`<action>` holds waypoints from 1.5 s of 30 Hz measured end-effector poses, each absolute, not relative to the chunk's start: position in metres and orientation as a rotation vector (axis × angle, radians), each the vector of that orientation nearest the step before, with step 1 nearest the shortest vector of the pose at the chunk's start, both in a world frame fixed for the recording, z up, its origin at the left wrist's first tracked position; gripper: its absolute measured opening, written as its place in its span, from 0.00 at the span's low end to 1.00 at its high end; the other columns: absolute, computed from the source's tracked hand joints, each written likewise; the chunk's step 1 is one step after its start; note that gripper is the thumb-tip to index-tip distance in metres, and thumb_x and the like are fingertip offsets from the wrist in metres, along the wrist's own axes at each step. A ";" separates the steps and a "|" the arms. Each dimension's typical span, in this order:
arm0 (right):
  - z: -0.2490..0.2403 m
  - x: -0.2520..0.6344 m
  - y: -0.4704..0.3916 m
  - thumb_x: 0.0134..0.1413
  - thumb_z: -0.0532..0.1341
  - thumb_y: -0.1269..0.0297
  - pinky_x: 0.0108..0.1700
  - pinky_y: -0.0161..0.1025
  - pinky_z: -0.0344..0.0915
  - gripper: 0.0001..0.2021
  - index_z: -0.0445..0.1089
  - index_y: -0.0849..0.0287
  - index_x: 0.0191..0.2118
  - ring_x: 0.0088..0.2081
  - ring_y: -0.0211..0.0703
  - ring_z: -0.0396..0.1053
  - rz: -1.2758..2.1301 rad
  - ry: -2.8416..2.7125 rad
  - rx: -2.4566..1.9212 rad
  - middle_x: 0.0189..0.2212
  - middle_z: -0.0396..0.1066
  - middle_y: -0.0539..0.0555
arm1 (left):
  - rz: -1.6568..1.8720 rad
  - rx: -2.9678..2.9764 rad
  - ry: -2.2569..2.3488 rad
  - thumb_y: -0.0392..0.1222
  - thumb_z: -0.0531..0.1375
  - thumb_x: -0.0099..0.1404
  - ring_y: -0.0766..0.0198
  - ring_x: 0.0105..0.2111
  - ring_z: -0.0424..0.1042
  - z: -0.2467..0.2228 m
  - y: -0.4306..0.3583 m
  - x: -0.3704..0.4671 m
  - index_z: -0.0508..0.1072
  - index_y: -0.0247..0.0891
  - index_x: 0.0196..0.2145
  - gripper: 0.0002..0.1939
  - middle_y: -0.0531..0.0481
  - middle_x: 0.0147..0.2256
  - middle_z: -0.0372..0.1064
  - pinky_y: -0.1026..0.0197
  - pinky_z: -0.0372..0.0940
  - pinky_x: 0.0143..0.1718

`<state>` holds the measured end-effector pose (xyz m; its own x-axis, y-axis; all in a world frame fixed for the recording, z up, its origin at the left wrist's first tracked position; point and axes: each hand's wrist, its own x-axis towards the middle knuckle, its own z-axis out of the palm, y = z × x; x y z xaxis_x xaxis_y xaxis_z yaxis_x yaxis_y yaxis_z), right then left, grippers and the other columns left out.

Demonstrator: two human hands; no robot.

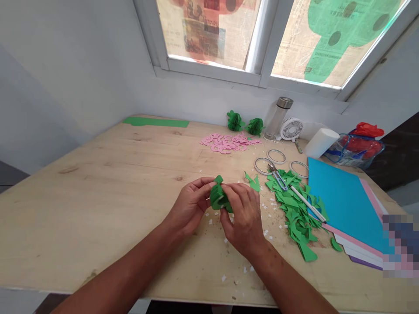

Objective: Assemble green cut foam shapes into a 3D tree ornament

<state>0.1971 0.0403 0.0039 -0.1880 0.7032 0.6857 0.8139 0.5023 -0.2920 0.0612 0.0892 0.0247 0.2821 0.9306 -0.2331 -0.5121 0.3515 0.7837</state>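
Between my two hands, a little above the table, is a small green layered paper piece (216,196). My left hand (194,201) grips its left side with thumb and fingers. On the other side, my right hand (242,213) pinches its right edge, hiding part of it. Two finished-looking green paper pieces with honeycomb folds, a left one (235,121) and a right one (255,126), stand by the wall. A heap of green paper scraps (299,213) lies to the right of my hands, with thread snips (278,176) and a white pen (307,203) on it.
Pink paper cutouts (225,143) and a green strip (157,121) lie toward the back. Rolls of tape (276,156) sit near the scraps. A glass bottle (278,117), small fan (291,129), white roll (322,143), clear bag (355,148) and coloured sheets (343,200) occupy the right.
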 end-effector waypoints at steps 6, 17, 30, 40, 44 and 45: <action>0.006 0.202 0.041 0.52 0.55 0.73 0.47 0.50 0.62 0.20 0.61 0.61 0.52 0.47 0.51 0.65 -0.143 -1.828 -1.160 0.43 0.69 0.60 | 1.121 0.782 0.752 0.38 0.69 0.50 0.66 0.27 0.72 0.029 0.085 0.062 0.76 0.34 0.30 0.09 0.48 0.28 0.75 0.64 0.68 0.31; 0.008 0.201 0.038 0.51 0.53 0.74 0.46 0.51 0.63 0.21 0.60 0.59 0.53 0.47 0.51 0.66 -0.166 -1.845 -1.127 0.44 0.68 0.60 | 1.208 0.862 0.727 0.38 0.69 0.50 0.67 0.26 0.71 0.034 0.080 0.063 0.77 0.35 0.29 0.08 0.50 0.26 0.75 0.64 0.68 0.31; 0.010 0.200 0.038 0.51 0.54 0.75 0.44 0.50 0.63 0.20 0.61 0.59 0.52 0.45 0.51 0.67 -0.187 -1.820 -1.103 0.42 0.69 0.60 | 1.295 1.043 0.788 0.39 0.68 0.51 0.62 0.29 0.73 0.030 0.077 0.060 0.78 0.37 0.29 0.06 0.49 0.28 0.76 0.62 0.70 0.34; 0.009 0.199 0.038 0.52 0.54 0.75 0.45 0.51 0.64 0.20 0.61 0.59 0.52 0.45 0.51 0.67 -0.205 -1.807 -1.108 0.42 0.69 0.60 | 1.297 1.121 0.737 0.40 0.65 0.56 0.61 0.31 0.74 0.031 0.075 0.057 0.79 0.38 0.32 0.06 0.49 0.30 0.76 0.61 0.70 0.36; 0.008 0.200 0.039 0.52 0.54 0.75 0.45 0.51 0.64 0.20 0.61 0.58 0.52 0.45 0.51 0.67 -0.223 -1.797 -1.117 0.42 0.70 0.59 | 1.287 1.122 0.731 0.40 0.65 0.56 0.60 0.32 0.74 0.028 0.075 0.057 0.79 0.38 0.33 0.07 0.48 0.31 0.76 0.61 0.70 0.37; 0.008 0.200 0.039 0.53 0.54 0.74 0.45 0.51 0.65 0.20 0.61 0.58 0.52 0.45 0.51 0.68 -0.225 -1.793 -1.119 0.42 0.70 0.59 | 1.285 1.118 0.733 0.41 0.66 0.55 0.60 0.32 0.74 0.027 0.076 0.058 0.79 0.38 0.33 0.07 0.48 0.31 0.76 0.60 0.70 0.37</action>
<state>0.1998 0.0388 0.0080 -0.1040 0.5878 0.8023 0.7681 0.5599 -0.3107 0.0576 0.0755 0.0274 0.1856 0.9703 0.1554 -0.3606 -0.0798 0.9293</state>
